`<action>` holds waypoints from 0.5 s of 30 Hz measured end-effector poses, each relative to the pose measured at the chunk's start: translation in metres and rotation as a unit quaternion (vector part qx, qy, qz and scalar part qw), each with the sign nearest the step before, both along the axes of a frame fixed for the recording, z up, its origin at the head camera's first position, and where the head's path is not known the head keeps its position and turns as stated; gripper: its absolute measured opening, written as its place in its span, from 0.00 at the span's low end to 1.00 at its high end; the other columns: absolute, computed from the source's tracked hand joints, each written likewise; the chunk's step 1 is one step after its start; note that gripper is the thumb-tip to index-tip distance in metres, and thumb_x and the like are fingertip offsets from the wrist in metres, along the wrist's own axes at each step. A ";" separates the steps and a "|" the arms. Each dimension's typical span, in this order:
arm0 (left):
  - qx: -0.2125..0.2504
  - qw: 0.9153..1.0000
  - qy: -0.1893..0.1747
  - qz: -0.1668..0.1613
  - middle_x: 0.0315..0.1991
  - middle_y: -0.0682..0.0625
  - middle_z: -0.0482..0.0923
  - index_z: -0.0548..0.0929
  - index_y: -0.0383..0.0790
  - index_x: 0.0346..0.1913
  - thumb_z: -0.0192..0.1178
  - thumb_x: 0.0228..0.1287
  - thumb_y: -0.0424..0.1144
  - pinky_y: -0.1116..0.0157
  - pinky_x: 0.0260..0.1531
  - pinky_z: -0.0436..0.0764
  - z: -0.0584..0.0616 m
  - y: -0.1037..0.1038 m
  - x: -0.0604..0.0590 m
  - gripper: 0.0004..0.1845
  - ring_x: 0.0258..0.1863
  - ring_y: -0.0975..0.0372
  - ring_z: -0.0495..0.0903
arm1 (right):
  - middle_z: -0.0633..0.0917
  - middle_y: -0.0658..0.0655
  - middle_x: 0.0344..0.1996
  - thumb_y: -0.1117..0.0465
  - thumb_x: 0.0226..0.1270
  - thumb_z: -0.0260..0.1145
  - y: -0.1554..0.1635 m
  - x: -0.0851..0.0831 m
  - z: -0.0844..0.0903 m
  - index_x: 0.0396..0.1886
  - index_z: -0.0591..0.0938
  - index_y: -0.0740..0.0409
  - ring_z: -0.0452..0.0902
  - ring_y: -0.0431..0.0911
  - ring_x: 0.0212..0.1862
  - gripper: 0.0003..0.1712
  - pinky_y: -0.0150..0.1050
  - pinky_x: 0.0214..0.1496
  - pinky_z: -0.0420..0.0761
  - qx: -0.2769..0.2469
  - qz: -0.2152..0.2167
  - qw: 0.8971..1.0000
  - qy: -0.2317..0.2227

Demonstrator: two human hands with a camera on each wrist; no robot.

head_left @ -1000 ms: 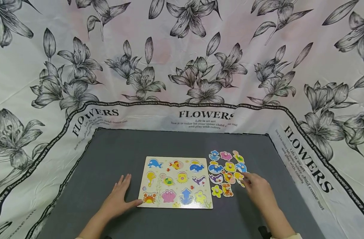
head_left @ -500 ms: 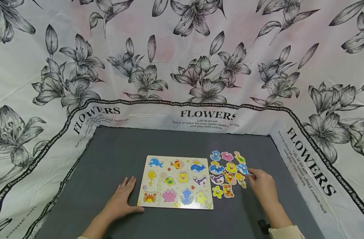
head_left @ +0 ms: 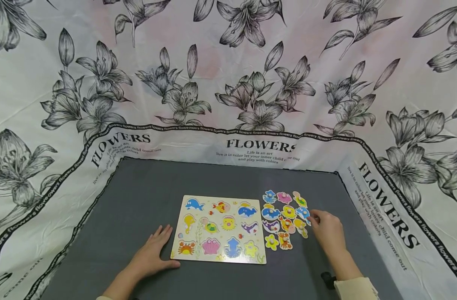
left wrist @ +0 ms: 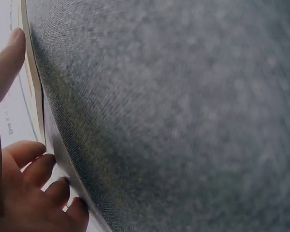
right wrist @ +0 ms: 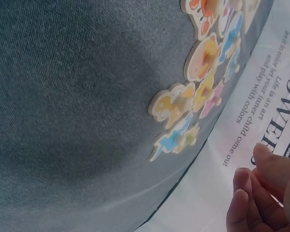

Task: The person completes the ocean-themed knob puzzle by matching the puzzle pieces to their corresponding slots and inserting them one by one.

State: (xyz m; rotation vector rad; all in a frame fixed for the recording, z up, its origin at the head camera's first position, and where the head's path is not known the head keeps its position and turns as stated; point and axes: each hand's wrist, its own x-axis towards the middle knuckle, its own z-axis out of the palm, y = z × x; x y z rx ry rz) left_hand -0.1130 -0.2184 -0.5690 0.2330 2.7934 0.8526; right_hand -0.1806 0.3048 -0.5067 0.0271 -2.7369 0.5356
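1. Left hand (head_left: pixel 151 255), fingers flat and relaxed, is still resting at the puzzle board's (head_left: pixel 220 228) lower-left edge, frame centre.
2. Right hand (head_left: pixel 325 230) has shifted rightward, fingertips touching the blue piece (head_left: pixel 303 213) in the loose pieces; grasp cannot be told.

The head camera looks forward and down from above onto the grey mat (head_left: pixel 146 196), taking in the puzzle board (head_left: pixel 218 229), the loose pieces (head_left: pixel 284 218) and the flowered cloth (head_left: pixel 228 75) behind. The left wrist camera sits low and very close to the mat (left wrist: pixel 174 116), facing along it past the board's edge (left wrist: pixel 33 82). The right wrist camera is also close, tilted over the mat (right wrist: pixel 77 106) toward the pieces (right wrist: pixel 198 92). All three share the mat.
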 end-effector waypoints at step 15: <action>-0.055 0.998 0.016 0.006 0.78 0.42 0.61 0.65 0.40 0.77 0.73 0.45 0.70 0.38 0.76 0.55 -0.006 0.005 -0.001 0.60 0.79 0.41 0.52 | 0.88 0.64 0.33 0.64 0.66 0.72 -0.003 -0.012 0.001 0.46 0.87 0.68 0.82 0.53 0.31 0.13 0.50 0.30 0.81 0.001 -0.006 0.999 -0.032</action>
